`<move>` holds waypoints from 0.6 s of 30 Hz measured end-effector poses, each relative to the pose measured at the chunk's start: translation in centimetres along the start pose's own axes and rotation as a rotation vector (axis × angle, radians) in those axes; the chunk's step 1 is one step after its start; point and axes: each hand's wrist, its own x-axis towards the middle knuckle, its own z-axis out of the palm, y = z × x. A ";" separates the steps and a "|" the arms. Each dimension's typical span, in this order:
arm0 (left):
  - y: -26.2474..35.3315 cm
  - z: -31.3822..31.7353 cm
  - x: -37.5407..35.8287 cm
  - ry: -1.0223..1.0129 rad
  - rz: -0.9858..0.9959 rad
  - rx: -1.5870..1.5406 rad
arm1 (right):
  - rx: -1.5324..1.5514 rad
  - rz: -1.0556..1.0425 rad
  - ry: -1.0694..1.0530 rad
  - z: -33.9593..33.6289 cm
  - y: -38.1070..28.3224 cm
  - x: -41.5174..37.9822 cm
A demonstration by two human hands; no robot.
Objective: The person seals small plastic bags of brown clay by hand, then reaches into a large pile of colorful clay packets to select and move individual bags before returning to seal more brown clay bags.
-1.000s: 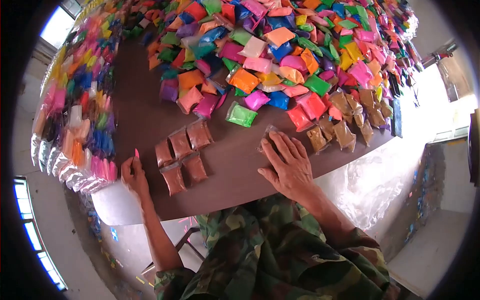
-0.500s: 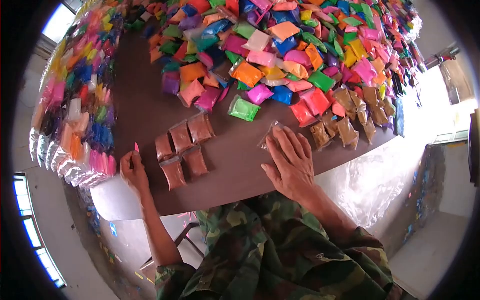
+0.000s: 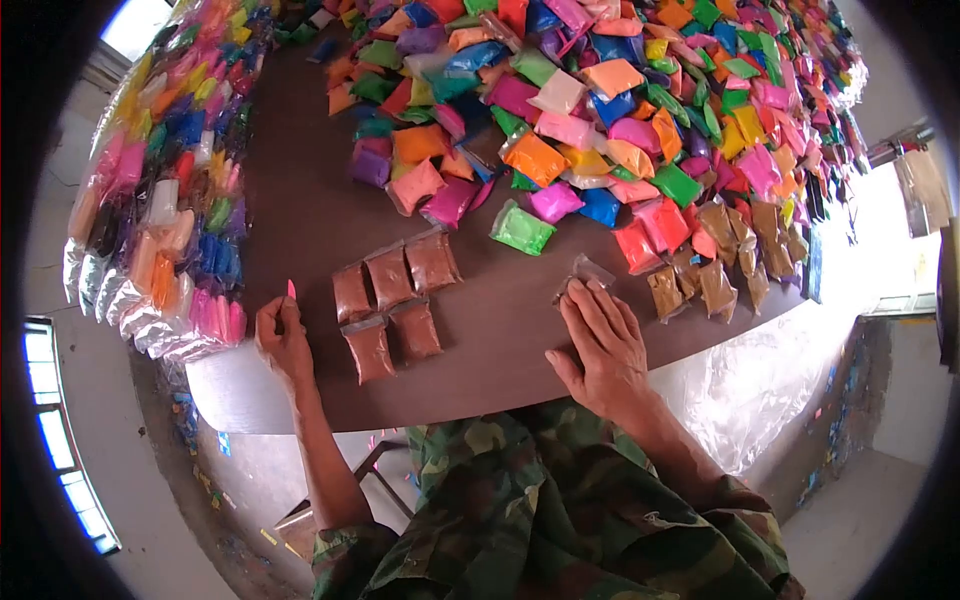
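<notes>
My left hand (image 3: 285,340) is closed over the table's left part, and a small pink pointed piece (image 3: 291,288) sticks up from its fingers. Palm down on the table, my right hand (image 3: 610,355) has its fingers stretched out over a small clear packet (image 3: 592,268). The fingertips hide most of that packet; its clear edge shows beyond them. Between my hands lie several reddish-brown packets (image 3: 390,275) in two rows. Several tan-brown packets (image 3: 717,288) are to the right of my right hand, and a light green packet (image 3: 521,230) lies beyond it.
A large heap of colourful packets (image 3: 560,150) covers the far side of the dark table (image 3: 480,375). Stacked clear bags of coloured packets (image 3: 160,240) line the left edge. Clear plastic sheeting (image 3: 735,390) hangs below the table's right side.
The view has shifted, so the table's contents appear farther right and slightly lower. My right hand has drawn back slightly, and more of the clear packet shows. My left hand still holds the pink piece.
</notes>
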 end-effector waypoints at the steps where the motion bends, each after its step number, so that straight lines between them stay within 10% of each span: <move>1: 0.3 0.1 0.0 -0.003 -0.024 -0.006 | 0.008 -0.002 0.006 0.1 0.2 0.2; 18: 5.8 -3.0 -4.0 -0.011 0.406 0.409 | 0.402 0.037 0.319 0.5 0.8 -1.2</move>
